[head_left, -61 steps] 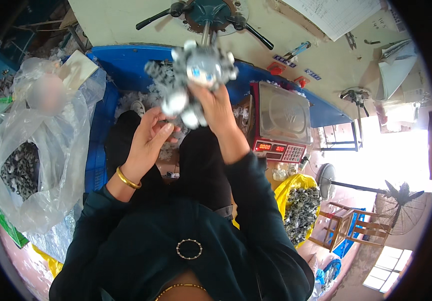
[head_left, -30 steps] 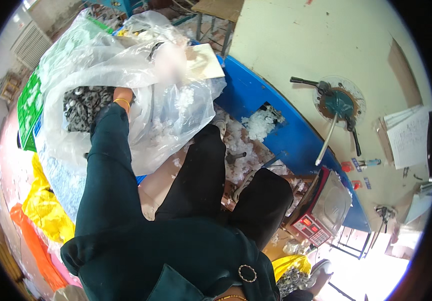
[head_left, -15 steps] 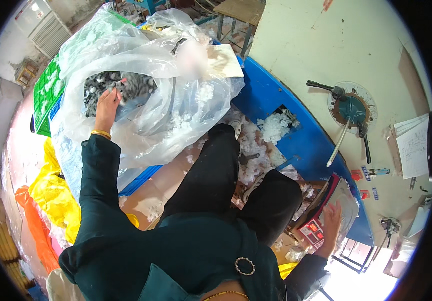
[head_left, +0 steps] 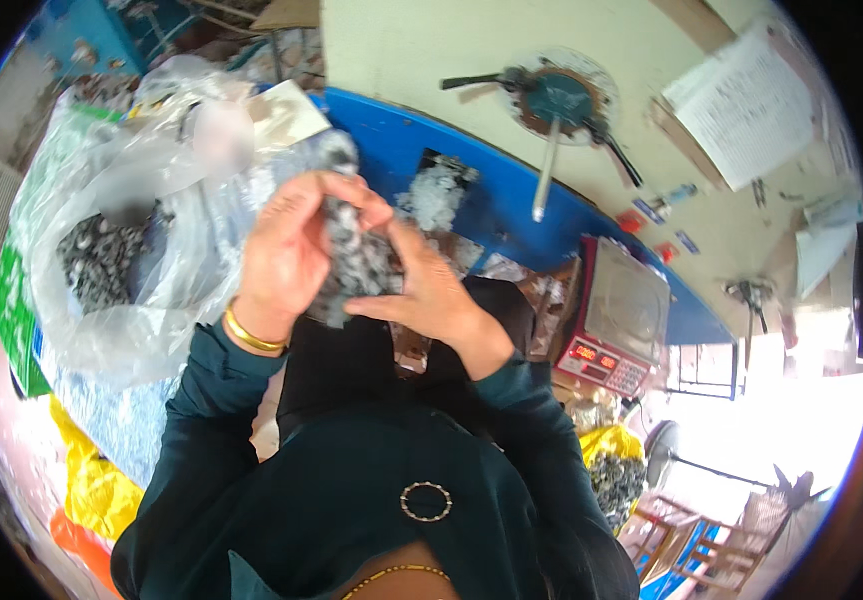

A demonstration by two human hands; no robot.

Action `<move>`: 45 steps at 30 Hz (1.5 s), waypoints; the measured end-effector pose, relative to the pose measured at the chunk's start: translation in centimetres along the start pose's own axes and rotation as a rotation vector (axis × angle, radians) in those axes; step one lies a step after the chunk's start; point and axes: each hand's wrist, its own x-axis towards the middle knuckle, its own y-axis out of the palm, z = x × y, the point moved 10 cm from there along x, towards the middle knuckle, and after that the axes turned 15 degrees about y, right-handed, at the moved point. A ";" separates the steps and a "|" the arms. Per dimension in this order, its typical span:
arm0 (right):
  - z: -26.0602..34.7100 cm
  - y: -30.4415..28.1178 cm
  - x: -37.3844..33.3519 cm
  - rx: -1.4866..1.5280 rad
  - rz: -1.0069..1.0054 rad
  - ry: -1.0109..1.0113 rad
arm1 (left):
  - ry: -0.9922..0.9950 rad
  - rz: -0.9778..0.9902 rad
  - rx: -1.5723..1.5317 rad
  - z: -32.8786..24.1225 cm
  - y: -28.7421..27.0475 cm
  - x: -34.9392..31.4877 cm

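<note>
A furry piece mottled grey, black and white [head_left: 363,262] is up in front of my chest, between both hands and partly blurred. My left hand [head_left: 289,248] curls its fingers over the piece's upper part. From the other side my right hand [head_left: 433,292] bends around it, thumb below and fingers above. More mottled furry pieces [head_left: 101,262] lie inside a large clear plastic bag [head_left: 176,325] to the left. Whether the piece is a sewn skin or a stuffed thing I cannot tell.
A red scale [head_left: 591,372] with a lit display stands at the right. Beyond it, a pale table [head_left: 401,60] with a blue side panel [head_left: 381,130] carries a round fixture with a metal tube [head_left: 547,175] and papers [head_left: 741,100]. White stuffing [head_left: 433,198] clings near the panel's opening. A yellow sack [head_left: 91,470] lies at lower left.
My left hand has come out of the bag with a furry piece. My right hand has left the scale and joined it at the piece. The view has swung to the right.
</note>
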 end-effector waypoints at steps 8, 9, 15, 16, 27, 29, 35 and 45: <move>-14.0 -8.5 -5.4 1.088 -0.474 0.515 | -0.412 0.114 0.259 10.2 0.1 -6.1; -13.7 -8.6 -5.8 1.107 -0.459 0.452 | -0.727 0.096 0.346 13.2 0.4 -9.4; -12.6 -6.6 -7.5 0.682 -0.274 0.365 | -0.450 -0.304 -0.189 16.9 1.0 -5.8; -12.2 -6.9 -7.7 0.560 -0.265 0.369 | -0.155 0.030 0.428 14.8 -0.7 -4.1; -1.9 -9.9 -6.9 -0.263 -0.488 0.016 | -0.238 -0.080 0.294 16.8 1.3 -3.6; -4.1 -9.7 -5.8 -0.403 -0.585 0.040 | -0.107 0.106 0.540 16.7 2.6 -3.8; -11.2 -8.1 -3.4 0.481 -0.145 0.433 | -0.099 0.146 0.578 15.4 4.0 -3.2; -7.3 -10.4 -5.1 -0.471 -0.228 0.081 | -0.593 -0.160 0.085 20.1 1.2 -3.9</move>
